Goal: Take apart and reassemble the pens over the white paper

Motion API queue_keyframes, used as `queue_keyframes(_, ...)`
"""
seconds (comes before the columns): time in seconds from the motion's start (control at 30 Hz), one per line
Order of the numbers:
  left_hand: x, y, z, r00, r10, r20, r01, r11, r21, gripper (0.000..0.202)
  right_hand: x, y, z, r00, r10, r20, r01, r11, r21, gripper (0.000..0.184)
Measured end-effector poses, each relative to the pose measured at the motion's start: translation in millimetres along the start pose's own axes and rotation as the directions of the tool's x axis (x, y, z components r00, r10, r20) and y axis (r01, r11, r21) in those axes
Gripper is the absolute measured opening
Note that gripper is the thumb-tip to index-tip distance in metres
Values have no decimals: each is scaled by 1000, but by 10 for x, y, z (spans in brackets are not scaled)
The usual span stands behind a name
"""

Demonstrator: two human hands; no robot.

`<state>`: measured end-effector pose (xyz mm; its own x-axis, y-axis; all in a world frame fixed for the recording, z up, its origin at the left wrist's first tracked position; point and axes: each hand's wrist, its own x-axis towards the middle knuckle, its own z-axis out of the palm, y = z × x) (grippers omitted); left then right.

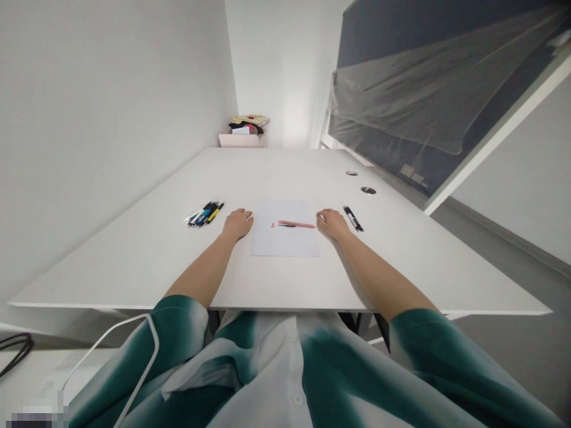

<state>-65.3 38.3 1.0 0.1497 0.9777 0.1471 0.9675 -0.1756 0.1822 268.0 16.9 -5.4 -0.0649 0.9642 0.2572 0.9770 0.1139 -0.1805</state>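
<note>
A white sheet of paper (285, 244) lies on the table between my two hands. On it rest a long pink pen barrel (297, 224), a thin dark pen refill (286, 226) just below it, and a tiny pink piece (272, 225) to their left. My left hand (239, 223) lies palm down at the paper's left edge, fingers loosely extended and holding nothing. At the right edge rests my right hand (332, 223), relaxed and slightly bent, with no object seen in it. Its fingertips are close to the barrel's right end; whether they touch is unclear.
Left of my left hand is a pile of several pens (205, 215). Black-and-white pens (353, 219) lie beyond my right hand. Two round table inserts (368, 191) sit farther back. A pink box (241, 140) with fabric stands past the far edge; a plastic-covered dark panel (401, 101) leans at right.
</note>
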Motion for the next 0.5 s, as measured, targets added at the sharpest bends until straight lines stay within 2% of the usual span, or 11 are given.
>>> queue_keyframes(0.5, 15, -19, 23, 1000, -1, -14, 1, 1000, -6, 42, 0, -2, 4, 1000, 13, -3, -13, 1000, -5, 36)
